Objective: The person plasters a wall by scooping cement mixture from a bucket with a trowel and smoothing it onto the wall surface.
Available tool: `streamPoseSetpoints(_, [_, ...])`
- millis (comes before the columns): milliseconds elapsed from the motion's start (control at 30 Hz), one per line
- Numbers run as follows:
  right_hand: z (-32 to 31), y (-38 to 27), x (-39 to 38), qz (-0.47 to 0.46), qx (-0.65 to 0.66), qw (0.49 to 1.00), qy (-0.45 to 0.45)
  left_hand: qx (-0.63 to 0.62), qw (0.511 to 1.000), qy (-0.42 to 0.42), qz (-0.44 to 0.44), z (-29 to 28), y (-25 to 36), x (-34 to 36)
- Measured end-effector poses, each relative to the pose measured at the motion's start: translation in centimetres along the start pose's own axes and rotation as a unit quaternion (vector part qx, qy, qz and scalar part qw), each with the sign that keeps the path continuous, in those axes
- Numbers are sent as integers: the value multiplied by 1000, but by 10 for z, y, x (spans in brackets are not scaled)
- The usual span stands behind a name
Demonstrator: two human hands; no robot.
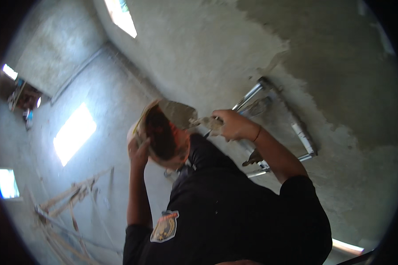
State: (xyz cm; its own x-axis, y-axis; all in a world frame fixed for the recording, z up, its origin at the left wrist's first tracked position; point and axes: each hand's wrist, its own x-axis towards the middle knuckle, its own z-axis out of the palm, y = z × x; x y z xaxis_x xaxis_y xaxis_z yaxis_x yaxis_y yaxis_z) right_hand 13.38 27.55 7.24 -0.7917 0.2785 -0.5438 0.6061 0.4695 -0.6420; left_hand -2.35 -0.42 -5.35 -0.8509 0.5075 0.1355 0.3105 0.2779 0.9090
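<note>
My left hand (pixel 138 152) grips the rim of a tilted round bucket (pixel 179 152), pale outside and orange within, with a dark inside. To its right, my right hand (pixel 235 125) is closed round the handle end of a trowel caked with grey mortar (pixel 212 125). The broad grey trowel blade (pixel 177 113) appears to lie over the far side of the bucket's mouth. My fingers partly hide the handle, and how much the bucket holds is hard to tell.
A metal ladder-like frame (pixel 305 140) stands beside my right forearm, with a dark mottled object (pixel 253 157) near it. The wall (pixel 216 57) is grey plaster with a darker, damp-looking patch (pixel 340 57) at right. Wooden poles (pixel 70 198) stand at lower left.
</note>
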Motion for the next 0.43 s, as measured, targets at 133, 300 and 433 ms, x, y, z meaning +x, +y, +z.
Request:
streamPoseSetpoints(133, [20,24,14,-156,-62,984,58,-54,995,-66,-48,-11,27,27])
streamPoseSetpoints(300, [13,5,22,-137,-176,969,109,-151,983,-69,-73,-14,59,37])
streamPoseSetpoints(433, [17,2,18,-123,-138,977,109,-186,970,-96,-125,-12,65,40])
